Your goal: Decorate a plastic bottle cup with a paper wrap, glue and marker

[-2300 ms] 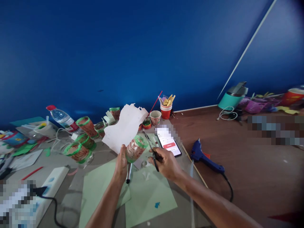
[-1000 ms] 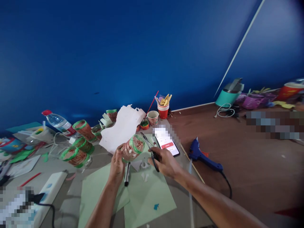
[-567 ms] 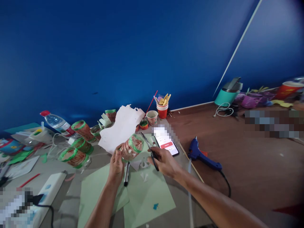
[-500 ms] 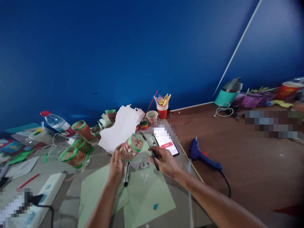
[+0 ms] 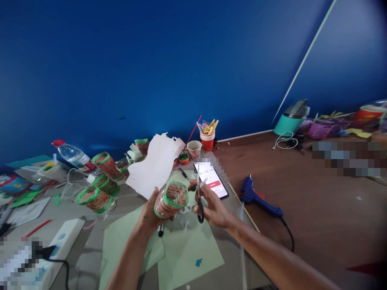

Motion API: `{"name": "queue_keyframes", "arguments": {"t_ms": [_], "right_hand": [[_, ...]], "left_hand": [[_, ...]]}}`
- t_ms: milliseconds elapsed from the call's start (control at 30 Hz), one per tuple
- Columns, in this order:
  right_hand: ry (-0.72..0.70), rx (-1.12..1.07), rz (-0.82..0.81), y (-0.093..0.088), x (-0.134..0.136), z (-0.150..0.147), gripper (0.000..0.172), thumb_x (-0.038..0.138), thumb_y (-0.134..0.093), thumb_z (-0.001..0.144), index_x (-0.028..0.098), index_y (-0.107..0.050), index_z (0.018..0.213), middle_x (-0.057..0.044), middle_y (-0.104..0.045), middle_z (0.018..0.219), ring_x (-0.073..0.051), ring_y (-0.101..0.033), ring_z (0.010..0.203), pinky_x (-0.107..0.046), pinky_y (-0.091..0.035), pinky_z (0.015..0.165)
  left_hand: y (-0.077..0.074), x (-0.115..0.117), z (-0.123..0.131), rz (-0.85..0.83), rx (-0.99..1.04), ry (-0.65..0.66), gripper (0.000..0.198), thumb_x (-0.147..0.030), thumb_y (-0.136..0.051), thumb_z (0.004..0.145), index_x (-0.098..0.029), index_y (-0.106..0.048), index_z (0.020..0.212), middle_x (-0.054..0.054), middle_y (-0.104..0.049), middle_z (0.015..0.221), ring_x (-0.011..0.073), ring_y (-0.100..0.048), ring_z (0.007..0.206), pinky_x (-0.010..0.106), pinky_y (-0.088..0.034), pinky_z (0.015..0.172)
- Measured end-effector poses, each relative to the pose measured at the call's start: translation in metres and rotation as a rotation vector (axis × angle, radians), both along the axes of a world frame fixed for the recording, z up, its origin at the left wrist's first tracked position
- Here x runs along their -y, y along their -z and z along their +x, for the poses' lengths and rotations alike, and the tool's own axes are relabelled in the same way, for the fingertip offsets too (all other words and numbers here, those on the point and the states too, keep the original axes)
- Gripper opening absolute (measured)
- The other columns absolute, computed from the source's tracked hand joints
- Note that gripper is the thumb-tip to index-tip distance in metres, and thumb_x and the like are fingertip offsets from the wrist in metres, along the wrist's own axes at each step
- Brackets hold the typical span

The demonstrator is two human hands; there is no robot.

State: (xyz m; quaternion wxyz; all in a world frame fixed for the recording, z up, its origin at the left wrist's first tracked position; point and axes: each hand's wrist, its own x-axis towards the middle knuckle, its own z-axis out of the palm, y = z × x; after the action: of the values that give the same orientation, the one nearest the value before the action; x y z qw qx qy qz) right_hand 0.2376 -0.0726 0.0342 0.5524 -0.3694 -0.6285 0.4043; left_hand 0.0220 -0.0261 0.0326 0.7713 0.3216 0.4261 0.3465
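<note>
My left hand [image 5: 152,213] is wrapped round a clear plastic cup [image 5: 165,206] coated in brown, with green bands at its rim and base. The cup tilts so that its brown-streaked mouth faces up toward me. In my right hand [image 5: 213,207] is a pair of scissors [image 5: 200,205] with dark handles, blades pointing up, just right of the cup and apart from it. Below them lie pale green paper sheets [image 5: 193,245] with white paper scraps [image 5: 185,224] and a black-and-white marker [image 5: 161,230], partly hidden by the cup.
A phone [image 5: 216,183] showing a timer lies behind my right hand. To the right is a blue glue gun [image 5: 256,197] with its cord. Similar brown-green cups [image 5: 96,198] and a water bottle [image 5: 74,157] stand left. A large torn white paper [image 5: 154,163] is behind the cup.
The cup has turned so that its mouth faces me more, and it has come slightly right and down. The scissors have swung from leaning left to nearly upright.
</note>
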Motion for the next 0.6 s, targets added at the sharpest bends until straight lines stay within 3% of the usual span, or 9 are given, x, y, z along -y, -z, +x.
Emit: {"name": "queue_keyframes", "arguments": {"t_ms": [100, 233, 333, 500, 600], "right_hand": [[-0.022, 0.052, 0.043, 0.0, 0.003, -0.001, 0.064, 0.05, -0.067, 0.075, 0.028, -0.045, 0.131, -0.009, -0.052, 0.117, -0.014, -0.051, 0.071, -0.032, -0.049, 0.073], [-0.026, 0.016, 0.031, 0.002, 0.004, -0.003, 0.066, 0.052, -0.067, 0.074, 0.024, -0.045, 0.13, -0.009, -0.056, 0.106, -0.017, -0.055, 0.077, -0.032, -0.05, 0.073], [-0.024, -0.054, -0.016, 0.004, 0.005, -0.004, 0.063, 0.052, -0.068, 0.074, 0.021, -0.047, 0.124, -0.006, -0.057, 0.094, -0.017, -0.055, 0.077, -0.03, -0.049, 0.072], [0.143, -0.151, -0.084, 0.007, 0.001, -0.008, 0.056, 0.048, -0.069, 0.073, 0.023, -0.047, 0.118, -0.003, -0.055, 0.091, -0.013, -0.05, 0.066, -0.026, -0.047, 0.064], [0.257, -0.205, -0.114, 0.011, -0.003, -0.011, 0.055, 0.048, -0.067, 0.075, 0.024, -0.044, 0.118, -0.002, -0.054, 0.089, -0.012, -0.048, 0.063, -0.025, -0.045, 0.062]], "left_hand": [[-0.001, 0.002, 0.003, -0.038, 0.001, 0.076, 0.058, -0.062, -0.047, 0.083, -0.011, -0.072, 0.076, 0.012, -0.068, 0.054, 0.0194, -0.061, 0.041, 0.026, -0.046, 0.039], [-0.003, 0.007, 0.006, -0.052, -0.016, 0.185, 0.064, -0.065, -0.043, 0.083, -0.008, -0.071, 0.073, 0.012, -0.064, 0.048, 0.0198, -0.06, 0.039, 0.023, -0.04, 0.032], [-0.004, 0.01, 0.01, -0.026, -0.042, 0.186, 0.072, -0.073, -0.041, 0.078, -0.008, -0.071, 0.071, 0.013, -0.065, 0.049, 0.0216, -0.062, 0.042, 0.024, -0.042, 0.034], [-0.008, 0.013, 0.018, 0.129, 0.065, 0.081, 0.076, -0.074, -0.05, 0.072, -0.015, -0.063, 0.117, 0.017, -0.073, 0.093, 0.0261, -0.07, 0.066, 0.038, -0.056, 0.058], [-0.009, 0.014, 0.02, 0.212, 0.102, 0.061, 0.073, -0.064, -0.065, 0.07, -0.02, -0.057, 0.127, 0.017, -0.067, 0.117, 0.0315, -0.069, 0.091, 0.046, -0.055, 0.079]]}}
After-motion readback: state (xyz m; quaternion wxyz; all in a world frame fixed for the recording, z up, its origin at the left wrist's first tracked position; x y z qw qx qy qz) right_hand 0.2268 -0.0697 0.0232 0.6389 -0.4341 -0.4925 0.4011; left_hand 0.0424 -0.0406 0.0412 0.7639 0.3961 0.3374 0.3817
